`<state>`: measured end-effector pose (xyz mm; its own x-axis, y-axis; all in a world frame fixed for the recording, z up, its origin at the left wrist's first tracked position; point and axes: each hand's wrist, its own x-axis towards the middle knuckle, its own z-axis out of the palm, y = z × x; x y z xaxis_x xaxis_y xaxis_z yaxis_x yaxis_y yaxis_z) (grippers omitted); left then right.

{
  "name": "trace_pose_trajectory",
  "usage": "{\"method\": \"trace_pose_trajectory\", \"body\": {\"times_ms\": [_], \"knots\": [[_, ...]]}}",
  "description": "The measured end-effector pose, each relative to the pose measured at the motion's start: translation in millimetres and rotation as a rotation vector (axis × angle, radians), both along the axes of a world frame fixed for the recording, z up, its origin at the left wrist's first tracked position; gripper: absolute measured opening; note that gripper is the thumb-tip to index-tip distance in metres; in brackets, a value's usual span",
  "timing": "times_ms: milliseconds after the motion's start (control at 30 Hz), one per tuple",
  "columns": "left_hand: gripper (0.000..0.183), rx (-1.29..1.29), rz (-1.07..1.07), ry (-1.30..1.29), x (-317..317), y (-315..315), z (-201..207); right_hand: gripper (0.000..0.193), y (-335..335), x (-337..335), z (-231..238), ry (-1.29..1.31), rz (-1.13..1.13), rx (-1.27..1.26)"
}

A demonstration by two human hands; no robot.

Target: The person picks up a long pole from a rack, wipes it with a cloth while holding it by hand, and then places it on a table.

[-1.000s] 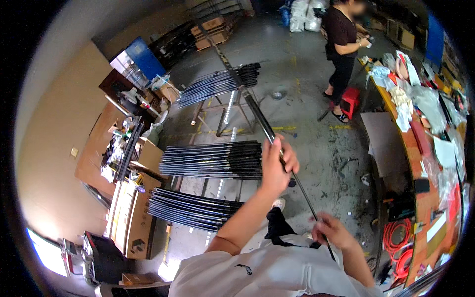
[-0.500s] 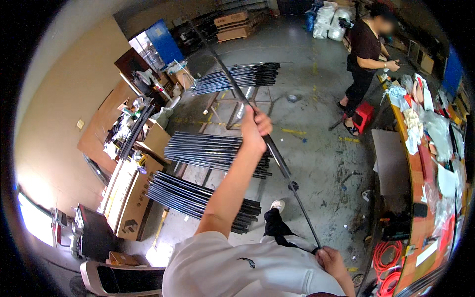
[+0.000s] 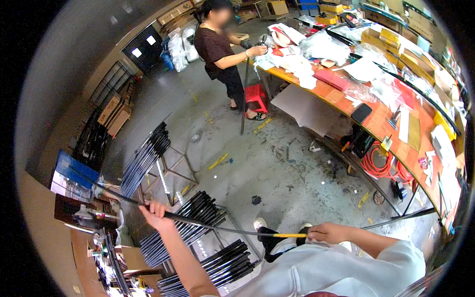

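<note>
A long, thin black pole [image 3: 198,224] crosses in front of my body, with a yellow stretch near its right end. My left hand [image 3: 157,215] is closed around the thicker black part, out to the left. My right hand [image 3: 325,232] grips the pole's thin end close to my waist, just past the yellow stretch. Beyond my left hand the pole runs on toward the far left, where it blurs into the background. Under and beside it, bundles of black rods [image 3: 183,227] lie across low metal stands.
Over on the right stands a workbench [image 3: 321,96] with papers, plastic bags and a phone [image 3: 361,113]. At its far end a person [image 3: 222,54] works beside a red stool [image 3: 256,97]. Red hose coils [image 3: 377,162] hang below the bench. Boxes and clutter line the left wall.
My view has turned to the right, toward the bench. The pole has swung from pointing far ahead to lying nearly crosswise, and a yellow stretch now shows by my right hand.
</note>
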<state>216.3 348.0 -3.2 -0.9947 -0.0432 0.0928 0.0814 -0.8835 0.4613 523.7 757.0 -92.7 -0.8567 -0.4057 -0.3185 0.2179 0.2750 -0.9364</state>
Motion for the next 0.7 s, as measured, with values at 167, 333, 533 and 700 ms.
{"method": "trace_pose_trajectory", "body": {"times_ms": [167, 333, 533, 700], "knots": [[0.038, -0.021, -0.010, -0.070, -2.9, 10.0, -11.0, 0.033, -13.7, 17.5, 13.0, 0.012, 0.006, 0.027], [0.034, 0.066, -0.252, -0.094, 38.5, 100.8, -47.4, 0.032, -61.2, -17.5, 22.8, 0.010, -0.132, -0.065], [0.034, 0.139, -0.252, -0.195, 95.0, 174.2, -48.4, 0.027, -66.2, -52.1, 34.0, -0.221, -0.213, -0.149], [0.034, 0.162, -0.229, -0.102, 65.1, 146.5, -30.8, 0.027, -43.6, -39.4, 44.7, -0.113, -0.185, -0.034]]}}
